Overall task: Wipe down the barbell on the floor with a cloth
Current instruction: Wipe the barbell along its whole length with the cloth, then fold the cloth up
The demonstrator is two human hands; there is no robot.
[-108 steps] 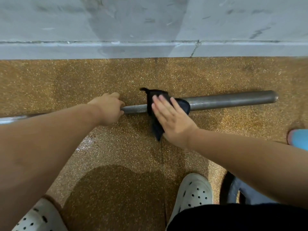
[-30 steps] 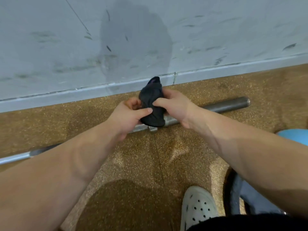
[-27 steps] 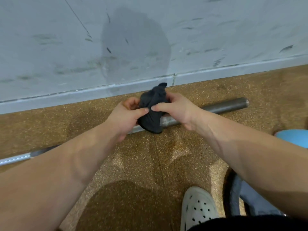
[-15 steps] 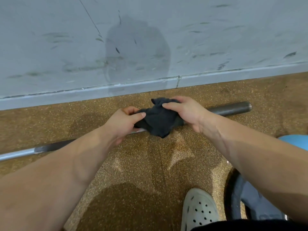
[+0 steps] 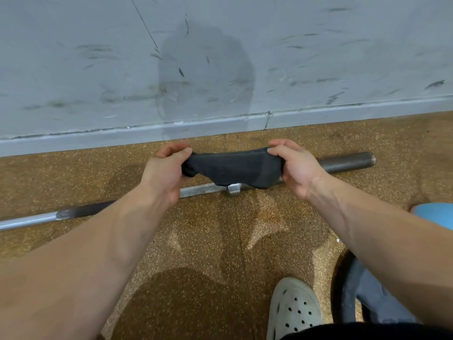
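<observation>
The barbell (image 5: 343, 163) lies on the speckled floor (image 5: 73, 173) alongside the wall (image 5: 98, 69). Our dark cloth (image 5: 232, 168) is stretched just over its collar (image 5: 234, 189), though we cannot tell whether it touches the steel. To wipe well, we judge we should wrap the taut cloth round the shaft and pull evenly while sliding along it. Our left hand (image 5: 164, 173) and right hand (image 5: 299, 170) each pinch one end, fingers curled on the fabric.

Pale grey wall (image 5: 73, 57), scuffed with dark streaks, with one big darker patch (image 5: 206, 77) (shadow or damp, can't tell). Grey baseboard (image 5: 343, 114) along its foot. Speckled brown-gold floor (image 5: 196, 241) with a thin seam (image 5: 239, 229). Blue object (image 5: 436, 214) at right edge, cut off.
</observation>
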